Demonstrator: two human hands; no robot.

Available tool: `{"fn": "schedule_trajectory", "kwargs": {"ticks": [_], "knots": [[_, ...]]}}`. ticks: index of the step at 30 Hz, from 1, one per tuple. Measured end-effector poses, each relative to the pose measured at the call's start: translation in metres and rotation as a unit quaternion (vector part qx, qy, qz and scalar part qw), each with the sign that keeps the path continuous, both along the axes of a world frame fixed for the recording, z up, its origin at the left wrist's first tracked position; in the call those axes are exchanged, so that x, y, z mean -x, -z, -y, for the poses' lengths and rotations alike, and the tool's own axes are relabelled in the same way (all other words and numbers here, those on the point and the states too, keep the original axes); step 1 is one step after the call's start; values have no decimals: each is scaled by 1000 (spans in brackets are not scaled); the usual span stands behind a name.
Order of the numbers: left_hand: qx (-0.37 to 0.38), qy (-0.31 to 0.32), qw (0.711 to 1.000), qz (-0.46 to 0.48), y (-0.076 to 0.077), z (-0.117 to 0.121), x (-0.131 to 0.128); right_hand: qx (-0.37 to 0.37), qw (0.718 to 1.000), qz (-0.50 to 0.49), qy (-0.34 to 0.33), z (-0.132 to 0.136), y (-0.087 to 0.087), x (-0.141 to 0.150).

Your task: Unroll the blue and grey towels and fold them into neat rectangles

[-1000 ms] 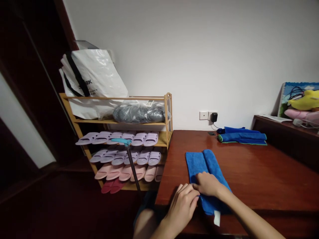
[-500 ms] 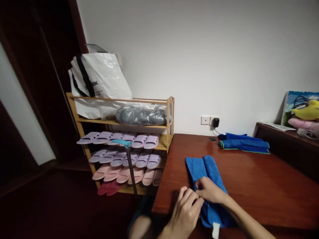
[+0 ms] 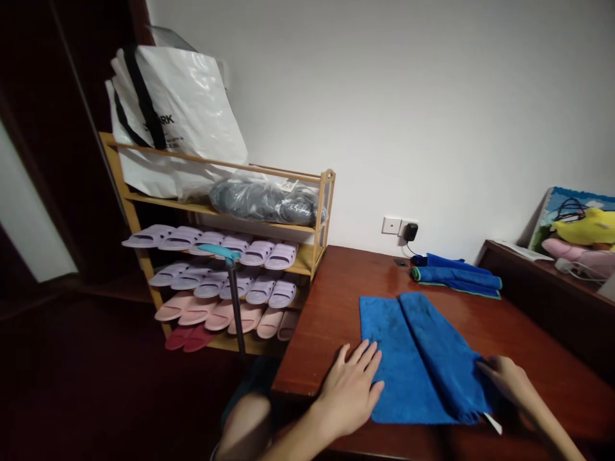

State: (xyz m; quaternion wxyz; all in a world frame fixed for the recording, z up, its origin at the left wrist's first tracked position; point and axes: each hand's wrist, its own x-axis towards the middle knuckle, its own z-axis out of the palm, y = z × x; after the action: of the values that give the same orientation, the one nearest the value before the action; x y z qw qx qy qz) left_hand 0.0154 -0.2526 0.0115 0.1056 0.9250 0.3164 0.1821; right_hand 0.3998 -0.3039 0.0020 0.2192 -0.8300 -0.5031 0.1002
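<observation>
A blue towel (image 3: 413, 358) lies partly unfolded on the dark red wooden table (image 3: 528, 333), its right half still doubled over. My left hand (image 3: 353, 387) lies flat with fingers spread on the table, its fingertips at the towel's left edge. My right hand (image 3: 509, 379) pinches the towel's near right corner, beside a white label (image 3: 494, 423). A second folded blue towel (image 3: 454, 274) rests at the back of the table near the wall.
A wooden shoe rack (image 3: 225, 256) with several lilac and pink slippers stands left of the table, a white bag (image 3: 168, 121) on top. A teal-handled stick (image 3: 230, 282) leans before it. A wall socket with charger (image 3: 410, 230) and a raised shelf with plush toys (image 3: 581, 234) are at the right.
Both hands were together on the narrow folded towel. They have moved apart, the right hand drawing the towel open to the right, so it now lies wider.
</observation>
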Motion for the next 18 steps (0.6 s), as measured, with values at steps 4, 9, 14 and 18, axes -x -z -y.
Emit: {"fn": "schedule_trajectory", "kwargs": {"ticks": [4,9,14,18], "knots": [[14,-36,999,-14,-10,2,-21,-75,991,105,-31,-8,2,-9],[17,1,1000,10,-2,-3,-60,-74,982,95,-148,-48,16,27],[38,12,999,-23,11,-7,-55,-26,982,97,-160,-59,38,43],[30,1,999,-43,4,-14,-20,-6,984,108,-144,-53,43,29]]}}
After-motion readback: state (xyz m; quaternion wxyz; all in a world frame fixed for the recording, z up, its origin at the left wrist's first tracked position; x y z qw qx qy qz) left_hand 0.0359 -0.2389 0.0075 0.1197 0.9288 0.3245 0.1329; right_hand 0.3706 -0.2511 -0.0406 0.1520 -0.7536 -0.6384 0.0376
